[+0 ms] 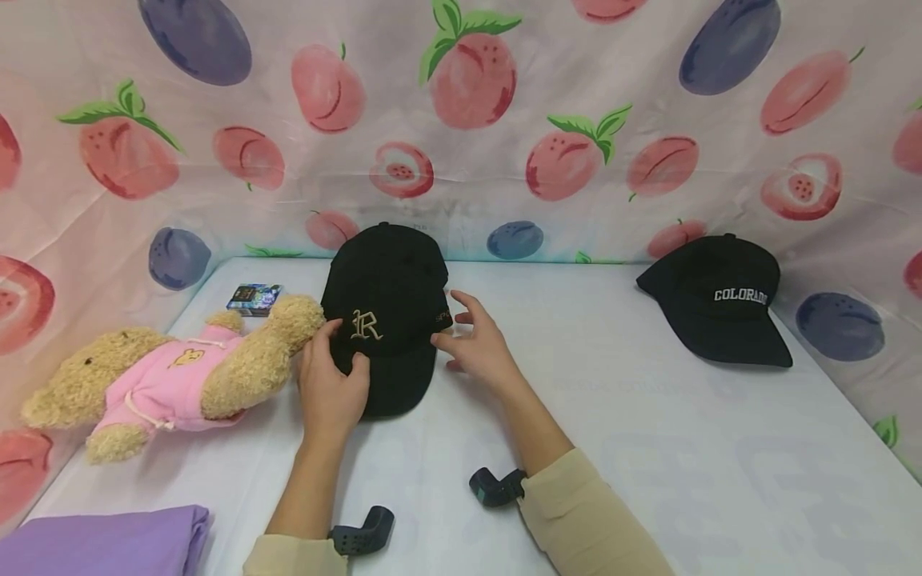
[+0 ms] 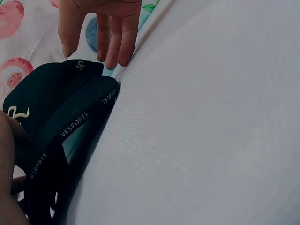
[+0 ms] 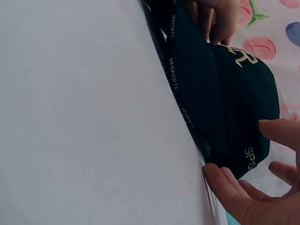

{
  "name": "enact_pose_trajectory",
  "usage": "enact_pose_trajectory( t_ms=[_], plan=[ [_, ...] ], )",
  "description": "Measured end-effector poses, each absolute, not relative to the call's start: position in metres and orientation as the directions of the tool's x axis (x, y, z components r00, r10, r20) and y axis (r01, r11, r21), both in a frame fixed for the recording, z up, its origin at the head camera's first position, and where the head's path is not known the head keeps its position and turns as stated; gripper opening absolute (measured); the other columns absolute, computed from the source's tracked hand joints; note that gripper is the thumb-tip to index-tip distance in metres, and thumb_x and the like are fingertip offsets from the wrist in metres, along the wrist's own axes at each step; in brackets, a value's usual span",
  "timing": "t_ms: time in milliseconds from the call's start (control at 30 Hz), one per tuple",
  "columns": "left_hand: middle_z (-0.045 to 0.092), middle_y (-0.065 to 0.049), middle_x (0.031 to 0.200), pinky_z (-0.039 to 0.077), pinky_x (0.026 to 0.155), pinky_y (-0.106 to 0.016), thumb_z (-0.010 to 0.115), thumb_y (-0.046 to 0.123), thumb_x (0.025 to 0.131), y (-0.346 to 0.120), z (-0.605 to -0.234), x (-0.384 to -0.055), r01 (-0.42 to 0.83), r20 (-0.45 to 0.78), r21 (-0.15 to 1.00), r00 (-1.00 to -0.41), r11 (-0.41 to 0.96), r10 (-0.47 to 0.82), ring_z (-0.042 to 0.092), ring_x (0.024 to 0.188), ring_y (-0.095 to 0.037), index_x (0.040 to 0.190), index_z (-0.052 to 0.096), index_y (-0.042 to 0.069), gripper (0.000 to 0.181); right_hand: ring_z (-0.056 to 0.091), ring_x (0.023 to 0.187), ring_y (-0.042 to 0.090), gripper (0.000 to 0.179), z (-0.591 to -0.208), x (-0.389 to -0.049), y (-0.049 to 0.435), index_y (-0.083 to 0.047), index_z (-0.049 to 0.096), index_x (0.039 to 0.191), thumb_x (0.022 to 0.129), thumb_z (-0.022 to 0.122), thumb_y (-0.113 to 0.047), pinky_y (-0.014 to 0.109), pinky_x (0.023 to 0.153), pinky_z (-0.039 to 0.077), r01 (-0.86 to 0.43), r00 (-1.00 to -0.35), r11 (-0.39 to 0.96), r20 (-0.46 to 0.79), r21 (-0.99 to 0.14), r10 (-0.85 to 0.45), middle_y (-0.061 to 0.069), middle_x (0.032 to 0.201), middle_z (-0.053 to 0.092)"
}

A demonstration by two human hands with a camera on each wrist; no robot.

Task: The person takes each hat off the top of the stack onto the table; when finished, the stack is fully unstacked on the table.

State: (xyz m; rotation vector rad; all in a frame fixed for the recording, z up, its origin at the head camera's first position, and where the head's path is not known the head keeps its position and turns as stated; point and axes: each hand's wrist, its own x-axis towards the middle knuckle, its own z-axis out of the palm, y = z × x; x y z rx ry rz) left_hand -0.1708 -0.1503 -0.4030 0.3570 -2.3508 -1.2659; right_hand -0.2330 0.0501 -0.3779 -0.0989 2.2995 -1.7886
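One black fabric baseball cap (image 1: 385, 288), rounded crown, curved brim towards the person; a raised pale-gold ornate R on the front, small pale letters at the side, and VESPORTS repeated along a band in both wrist views. Located near the far edge of the bench, between the hands.

Two bare hands. Left hand (image 1: 333, 388): pinches the cap's left side, thumb on the front, fingers at the edge. Right hand (image 1: 481, 344): fingers spread beside the cap's right side; whether they touch it, cannot tell.

One bench (image 1: 576, 416), covered in smooth white material with faint creases.

One tan curly-pile plush bear in a pink top with pale drawstrings (image 1: 176, 372), lying with its head to the left, one foot just beside the cap.

One small flat rectangular box, dark with a blue multicoloured print (image 1: 255, 298), beyond the bear.

One second black cap lettered COLORADO in white (image 1: 713, 292), well apart at the right, brim down towards the near side.

One folded purple cloth (image 1: 108, 544), near left corner.

Two beige fabric sleeves (image 1: 587, 512); two black angular wrist devices (image 1: 366, 534).

One pale, softly folded backdrop (image 1: 497, 164), printed with pink and blue-violet fruit.
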Motion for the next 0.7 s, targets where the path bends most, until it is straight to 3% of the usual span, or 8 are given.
enact_pose_trajectory(
  t_ms=[300, 433, 567, 700],
  plan=[
    [0.032, -0.025, 0.161, 0.024, 0.123, -0.056, 0.056, 0.035, 0.098, -0.156, -0.4, -0.171, -0.182, 0.057, 0.802, -0.925, 0.57, -0.376, 0.029, 0.151, -0.04, 0.161, 0.03, 0.014, 0.071, 0.073, 0.103, 0.032, 0.075, -0.381, -0.232, 0.046, -0.027, 0.04, 0.158, 0.093, 0.074, -0.014, 0.041, 0.075, 0.064, 0.077, -0.968, 0.228, -0.127, -0.971, -0.217, 0.016, 0.156, 0.043],
    [0.027, -0.024, 0.164, 0.023, 0.124, -0.057, 0.057, 0.043, 0.099, -0.157, -0.401, -0.172, -0.19, 0.037, 0.788, -0.935, 0.586, -0.353, 0.025, 0.154, -0.04, 0.164, 0.024, 0.016, 0.077, 0.072, 0.103, 0.034, 0.074, -0.383, -0.23, 0.044, -0.025, 0.04, 0.158, 0.093, 0.073, -0.011, 0.04, 0.072, 0.064, 0.075, -0.967, 0.22, -0.124, -0.973, -0.221, 0.017, 0.159, 0.039],
    [0.026, -0.024, 0.165, 0.023, 0.123, -0.058, 0.057, 0.046, 0.1, -0.157, -0.401, -0.172, -0.186, 0.051, 0.781, -0.933, 0.596, -0.357, 0.026, 0.152, -0.042, 0.164, 0.024, 0.016, 0.078, 0.065, 0.121, 0.036, 0.076, -0.385, -0.229, 0.04, -0.026, 0.039, 0.159, 0.093, 0.073, -0.01, 0.039, 0.069, 0.064, 0.089, -0.965, 0.222, -0.139, -0.971, -0.221, 0.018, 0.161, 0.036],
    [0.03, -0.024, 0.163, 0.023, 0.122, -0.058, 0.057, 0.046, 0.1, -0.158, -0.401, -0.171, -0.179, 0.068, 0.777, -0.929, 0.603, -0.363, 0.029, 0.15, -0.043, 0.162, 0.029, 0.015, 0.075, 0.07, 0.113, 0.033, 0.076, -0.385, -0.228, 0.038, -0.028, 0.039, 0.16, 0.093, 0.073, -0.011, 0.037, 0.068, 0.064, 0.095, -0.964, 0.241, -0.15, -0.966, -0.219, 0.017, 0.16, 0.037]
  ],
)
